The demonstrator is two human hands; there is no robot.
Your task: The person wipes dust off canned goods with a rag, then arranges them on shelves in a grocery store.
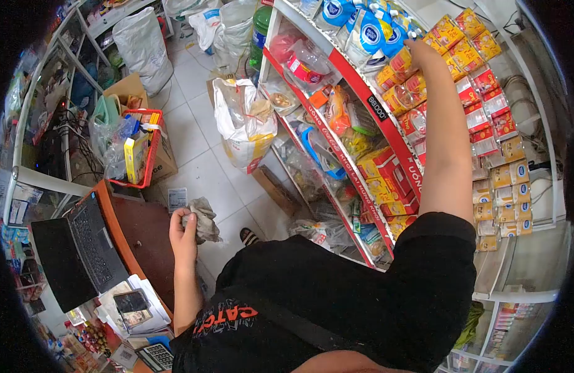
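My left hand [184, 234] is closed around a crumpled grey cloth [206, 221], held out over the floor beside the brown desk. My right arm stretches across the red-edged shelf, and my right hand [425, 56] is at its top level. Its fingertips are right at the blue-and-white milk packs [369, 38], and the fingers are mostly hidden. Under and beside that hand stand rows of yellow-orange cartons [396, 98], with red-and-white cartons [483, 112] and pale yellow cartons [512, 193] further along the shelf.
Lower shelves [361, 186] hold bagged goods and boxes. A white sack [245, 140] stands on the tiled floor [190, 118] near a red basket [151, 168] of packages. On the left, a laptop [91, 239] rests on the desk, with a phone [130, 301] and calculator [155, 357] nearby.
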